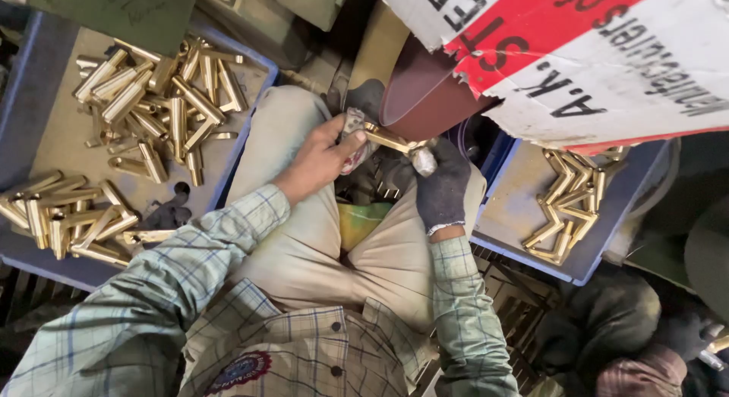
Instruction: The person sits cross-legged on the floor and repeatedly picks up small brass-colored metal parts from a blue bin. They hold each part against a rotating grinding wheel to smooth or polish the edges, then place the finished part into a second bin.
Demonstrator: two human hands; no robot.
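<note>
The brass piece (389, 141) sits over the lap, both hands pressing it against the brown sanding belt (421, 93). A loose grip could let the belt snatch it away or scrape a fingertip. The left hand (323, 158) pinches its near end with a rag; the gloved right hand (443, 183) is closed round the other end. Further out, blue trays (30, 78) hold more brass pieces (163, 101).

A metal-finishing workshop, judging by the brown abrasive belt (421, 93) just above the hands, blue trays (30, 86) of brass fittings (163, 101) heaped to either side, a torn cardboard guard (607, 70) overhead, grime everywhere.
</note>
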